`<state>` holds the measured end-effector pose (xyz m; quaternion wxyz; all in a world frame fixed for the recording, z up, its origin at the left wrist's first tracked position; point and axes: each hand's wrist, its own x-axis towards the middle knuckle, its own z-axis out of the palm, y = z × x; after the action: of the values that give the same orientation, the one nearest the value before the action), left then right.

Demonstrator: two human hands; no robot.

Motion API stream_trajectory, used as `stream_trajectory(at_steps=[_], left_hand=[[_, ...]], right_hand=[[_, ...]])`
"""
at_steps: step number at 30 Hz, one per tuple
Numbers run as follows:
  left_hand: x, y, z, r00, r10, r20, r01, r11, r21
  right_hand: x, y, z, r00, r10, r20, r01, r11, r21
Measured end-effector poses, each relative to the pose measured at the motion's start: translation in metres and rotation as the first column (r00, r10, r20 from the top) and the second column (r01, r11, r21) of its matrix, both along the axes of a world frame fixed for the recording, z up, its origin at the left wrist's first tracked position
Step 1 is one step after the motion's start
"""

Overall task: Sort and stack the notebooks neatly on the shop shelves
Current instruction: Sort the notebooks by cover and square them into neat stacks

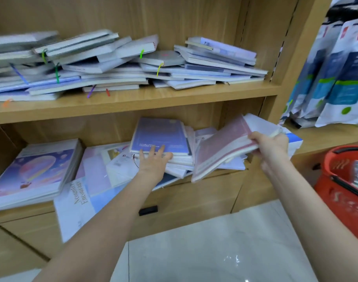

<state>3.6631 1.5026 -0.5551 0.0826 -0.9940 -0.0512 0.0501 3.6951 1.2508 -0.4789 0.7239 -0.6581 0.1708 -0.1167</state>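
On the lower shelf (214,174), reading left to right: a squared stack topped by a balloon-print notebook (34,169) lies at far left; beside it, pale notebooks (96,176) sprawl loosely, one overhanging the shelf edge. Our left hand (154,159) rests with fingers spread and straight on the lower edge of a violet notebook (161,136) that tops a leaning heap, apparently to steady it. Our right hand (272,145) grips a tilted bundle of pink-covered notebooks (223,147), thumb above and fingers beneath, raised off the heap, presumably to group like covers. On the upper shelf (133,102), grey and lilac notebooks (123,64) with coloured ribbon markers lie in slumped, overlapping piles, unsorted. At far right stands a red basket (344,184).
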Motion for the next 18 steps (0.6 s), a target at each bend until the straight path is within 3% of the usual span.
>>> stream_trajectory(at_steps=[2, 3, 4, 5, 6, 7, 8, 10, 13, 18], left_hand=[[-0.009, -0.008, 0.013, 0.997, 0.055, 0.051, -0.037, 0.954, -0.296], [-0.019, -0.014, 0.021, 0.985, 0.148, 0.089, -0.072, 0.82, -0.568], [-0.032, -0.022, 0.03, 0.961, 0.272, 0.046, -0.108, 0.524, -0.845], [-0.046, -0.03, 0.04, 0.945, 0.314, -0.094, -0.135, 0.112, -0.985], [-0.059, -0.034, 0.049, 0.943, 0.256, -0.215, -0.159, -0.222, -0.962], [-0.07, -0.031, 0.053, 0.95, 0.178, -0.257, -0.163, -0.421, -0.893], [-0.079, -0.024, 0.053, 0.956, 0.142, -0.256, -0.155, -0.497, -0.854], [-0.097, -0.004, 0.05, 0.959, 0.175, -0.222, -0.098, -0.529, -0.843], [-0.115, 0.029, 0.041, 0.919, 0.31, -0.245, -0.05, -0.525, -0.85], [-0.139, 0.065, 0.034, 0.889, 0.383, -0.25, -0.026, -0.503, -0.864]], right_hand=[[-0.016, -0.012, 0.015, 0.998, 0.025, 0.062, -0.035, 0.986, 0.161], [-0.024, -0.018, 0.018, 0.995, 0.056, 0.087, -0.076, 0.968, 0.239], [-0.033, -0.02, 0.019, 0.99, 0.101, 0.099, -0.126, 0.945, 0.301], [-0.041, -0.021, 0.017, 0.981, 0.154, 0.119, -0.186, 0.923, 0.338], [-0.049, -0.019, 0.014, 0.969, 0.21, 0.131, -0.243, 0.902, 0.357], [-0.055, -0.015, 0.01, 0.954, 0.269, 0.134, -0.299, 0.883, 0.361], [-0.06, -0.01, 0.007, 0.934, 0.332, 0.133, -0.358, 0.857, 0.37], [-0.068, 0.003, -0.001, 0.888, 0.447, 0.112, -0.452, 0.797, 0.4], [-0.074, 0.026, -0.011, 0.817, 0.574, 0.05, -0.549, 0.75, 0.369], [-0.072, 0.076, -0.023, 0.778, 0.629, 0.012, -0.625, 0.771, 0.118]])
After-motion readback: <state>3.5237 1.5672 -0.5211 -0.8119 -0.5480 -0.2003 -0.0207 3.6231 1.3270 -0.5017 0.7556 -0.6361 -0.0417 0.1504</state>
